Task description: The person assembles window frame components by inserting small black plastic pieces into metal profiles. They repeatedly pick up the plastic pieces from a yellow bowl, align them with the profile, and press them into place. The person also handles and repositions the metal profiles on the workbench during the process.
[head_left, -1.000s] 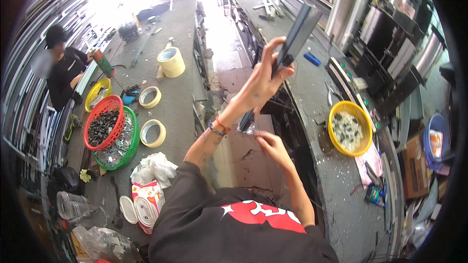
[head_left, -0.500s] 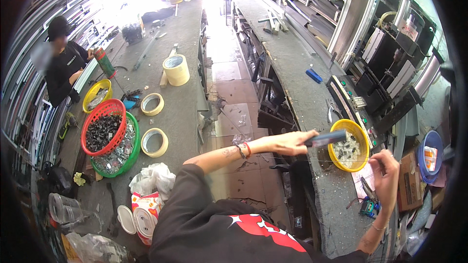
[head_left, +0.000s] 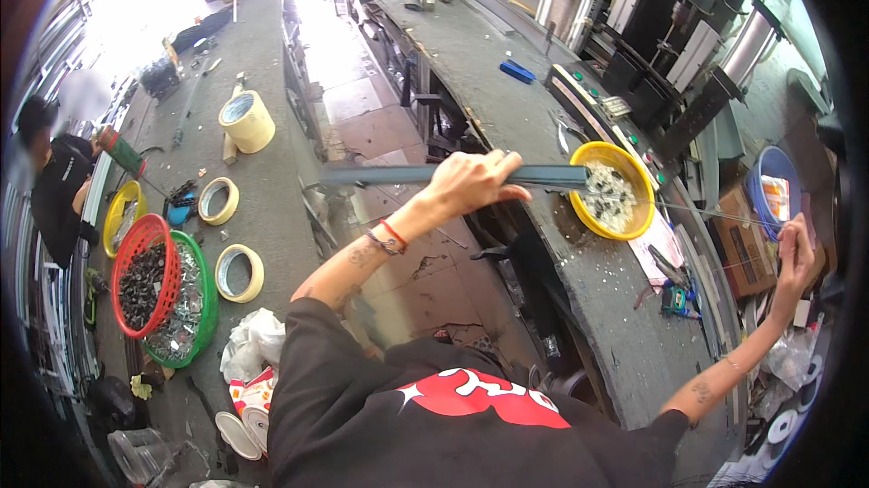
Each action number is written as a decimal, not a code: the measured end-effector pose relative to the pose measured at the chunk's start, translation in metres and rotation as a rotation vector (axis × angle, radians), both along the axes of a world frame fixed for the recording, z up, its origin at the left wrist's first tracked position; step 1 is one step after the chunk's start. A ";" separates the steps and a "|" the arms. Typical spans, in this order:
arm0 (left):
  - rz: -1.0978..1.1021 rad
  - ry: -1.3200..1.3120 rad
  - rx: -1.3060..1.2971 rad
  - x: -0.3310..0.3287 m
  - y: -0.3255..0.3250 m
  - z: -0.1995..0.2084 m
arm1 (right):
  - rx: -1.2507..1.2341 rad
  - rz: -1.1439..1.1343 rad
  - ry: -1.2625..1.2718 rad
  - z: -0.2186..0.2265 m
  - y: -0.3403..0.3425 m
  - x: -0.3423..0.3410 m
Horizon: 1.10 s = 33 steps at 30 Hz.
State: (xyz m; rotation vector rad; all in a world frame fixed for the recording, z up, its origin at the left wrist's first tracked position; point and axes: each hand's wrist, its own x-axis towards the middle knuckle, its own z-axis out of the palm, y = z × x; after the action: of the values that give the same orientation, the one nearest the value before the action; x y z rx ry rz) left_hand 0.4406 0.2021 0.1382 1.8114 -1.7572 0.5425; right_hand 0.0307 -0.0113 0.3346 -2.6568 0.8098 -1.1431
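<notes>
My left hand is closed round a long dark grey metal profile, held level over the gap between two benches. The profile's right end reaches the near rim of a yellow basket of small white and black pieces. Far out to the right, my raised right hand pinches a thin strand, which stretches taut back towards that end of the profile. Where the strand meets the profile is too fine to make out. Pliers lie beyond the basket; paper and a small green-and-black tool lie nearer.
On the left bench stand a red basket of black parts, a green basket and tape rolls. A machine rises behind the right bench. A person works at the far left. A blue basket stands at right.
The view has turned to the right. My right hand has moved away from the yellow basket, outward to the right, lengthening the strand. My left hand has drawn the profile slightly left, now seen side-on.
</notes>
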 end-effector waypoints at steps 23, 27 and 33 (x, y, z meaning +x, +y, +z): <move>-0.048 -0.083 -0.109 -0.008 0.009 0.009 | 0.682 0.687 0.119 -0.171 0.109 0.213; -0.118 -0.011 -0.096 -0.024 0.011 0.015 | 1.025 0.892 0.112 -0.187 0.140 0.229; -0.014 -0.026 -0.090 -0.015 0.014 0.020 | 0.749 0.497 0.068 -0.155 0.130 0.181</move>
State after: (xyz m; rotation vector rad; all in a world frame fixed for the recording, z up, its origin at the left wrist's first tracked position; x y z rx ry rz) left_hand 0.4252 0.2165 0.1586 1.7365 -1.7327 0.6325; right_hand 0.2120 0.1190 0.1795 -2.0801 0.4178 -0.4883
